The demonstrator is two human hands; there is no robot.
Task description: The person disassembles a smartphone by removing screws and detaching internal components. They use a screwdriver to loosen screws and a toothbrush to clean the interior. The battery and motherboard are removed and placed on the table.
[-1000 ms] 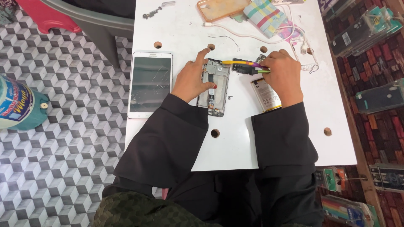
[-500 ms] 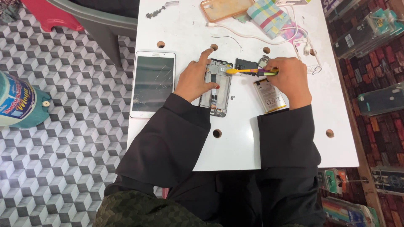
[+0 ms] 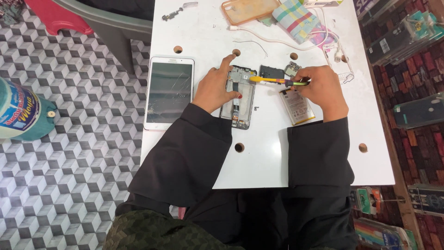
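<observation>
An opened phone body (image 3: 240, 99) with its back off lies on the white table (image 3: 277, 153). My left hand (image 3: 213, 88) rests on its left edge and pins it down. In my right hand (image 3: 321, 85) is a yellow-tipped screwdriver (image 3: 273, 80), held level, its tip over the upper part of the phone body. A flat phone battery (image 3: 297, 106) lies just under my right hand. A small black cover piece (image 3: 271, 71) and a small circuit part (image 3: 292, 69) sit right of the phone's top.
A white tablet with a cracked screen (image 3: 169, 92) lies left of my left hand. At the table's far edge are an orange phone case (image 3: 247, 10), a checked cloth (image 3: 296, 17) and white cables (image 3: 333, 46). A blue-green bottle (image 3: 21, 113) lies on the tiled floor.
The screwdriver tip has shifted slightly left and down over the phone body. My left hand keeps its hold on the phone's edge.
</observation>
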